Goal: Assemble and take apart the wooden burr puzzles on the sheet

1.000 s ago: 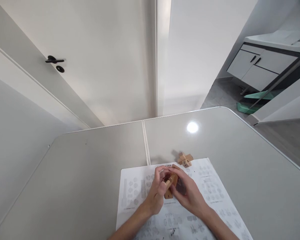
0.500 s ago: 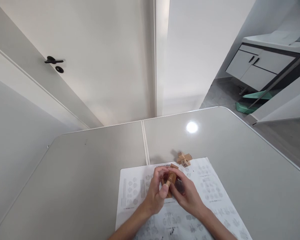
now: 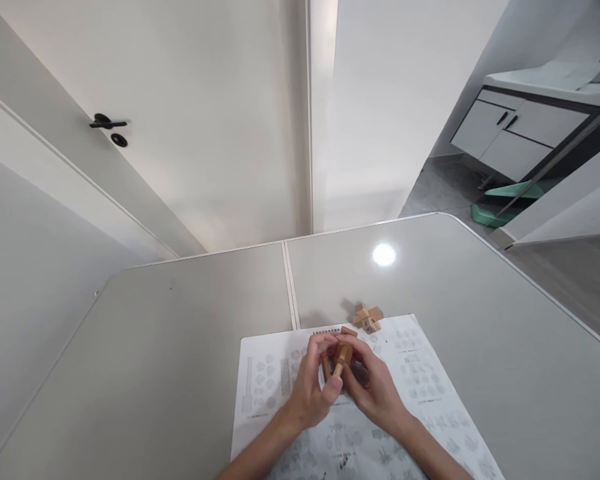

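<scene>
My left hand (image 3: 315,390) and my right hand (image 3: 375,387) meet over a printed sheet (image 3: 430,373), both closed around small brown wooden puzzle pieces (image 3: 344,355). The left thumb presses the near end of a lighter stick-shaped piece. The right fingers curl about the far and right sides of the pieces. How the pieces fit together is partly hidden by the fingers. Just beyond the fingertips another wooden piece (image 3: 349,331) shows. Farther off, at the sheet's top edge, an interlocking wooden burr puzzle (image 3: 368,319) stands apart from both hands.
The grey table (image 3: 205,327) has a white seam (image 3: 290,283) running away from the sheet. Behind it are a pale door with a black handle (image 3: 107,122) and a wall. At the right, a white cabinet (image 3: 520,130) and a green dustpan (image 3: 495,215) stand beyond the table.
My left thumb has moved slightly right along the held wooden pieces, and the stick-shaped piece is tilted a little differently. The burr puzzle and sheet stay in place.
</scene>
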`<act>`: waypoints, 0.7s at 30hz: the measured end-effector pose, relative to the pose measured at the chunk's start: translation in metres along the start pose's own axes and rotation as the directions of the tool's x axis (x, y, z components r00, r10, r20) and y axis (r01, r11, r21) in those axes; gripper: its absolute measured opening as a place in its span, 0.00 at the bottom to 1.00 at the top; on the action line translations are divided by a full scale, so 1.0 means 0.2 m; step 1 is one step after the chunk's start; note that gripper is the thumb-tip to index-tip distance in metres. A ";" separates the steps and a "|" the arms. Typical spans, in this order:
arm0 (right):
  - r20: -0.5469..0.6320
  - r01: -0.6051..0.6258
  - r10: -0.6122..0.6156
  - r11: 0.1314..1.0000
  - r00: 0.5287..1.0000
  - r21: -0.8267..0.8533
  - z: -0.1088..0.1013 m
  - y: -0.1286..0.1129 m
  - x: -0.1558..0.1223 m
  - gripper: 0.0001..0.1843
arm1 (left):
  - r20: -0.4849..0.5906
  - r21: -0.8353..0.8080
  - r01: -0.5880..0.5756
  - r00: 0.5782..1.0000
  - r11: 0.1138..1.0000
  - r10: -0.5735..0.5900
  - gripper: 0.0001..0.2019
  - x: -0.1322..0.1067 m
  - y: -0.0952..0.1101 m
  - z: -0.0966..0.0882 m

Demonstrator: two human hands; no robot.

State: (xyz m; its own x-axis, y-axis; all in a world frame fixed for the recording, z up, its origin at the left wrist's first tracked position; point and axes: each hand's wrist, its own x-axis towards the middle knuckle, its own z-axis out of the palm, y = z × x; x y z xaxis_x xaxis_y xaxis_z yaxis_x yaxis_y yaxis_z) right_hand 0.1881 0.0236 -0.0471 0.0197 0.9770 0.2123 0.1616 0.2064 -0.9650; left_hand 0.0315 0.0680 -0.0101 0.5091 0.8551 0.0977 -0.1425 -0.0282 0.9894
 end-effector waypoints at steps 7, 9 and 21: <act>-0.026 -0.060 0.062 0.996 0.998 0.066 0.00 0.00 -0.01 0.20 | 0.101 0.063 -0.011 0.995 0.998 0.005 0.39 -0.02 -0.01 0.00; -0.036 -0.068 0.071 0.995 0.997 0.080 0.00 0.00 -0.01 0.19 | 0.107 0.119 -0.041 0.994 0.992 0.029 0.37 -0.02 -0.01 0.00; -0.152 0.017 -0.019 1.000 0.988 -0.013 0.01 0.04 -0.01 0.24 | -0.032 0.410 -0.121 0.989 0.904 0.147 0.22 -0.03 -0.02 0.01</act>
State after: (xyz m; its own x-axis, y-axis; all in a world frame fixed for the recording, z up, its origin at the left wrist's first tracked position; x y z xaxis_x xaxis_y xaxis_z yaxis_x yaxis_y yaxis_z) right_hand 0.1872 0.0225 -0.0556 0.1662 0.9534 0.2517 0.1746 0.2227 -0.9591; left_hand 0.0306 0.0625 -0.0144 0.4548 0.8580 0.2387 0.1576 -0.3414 0.9266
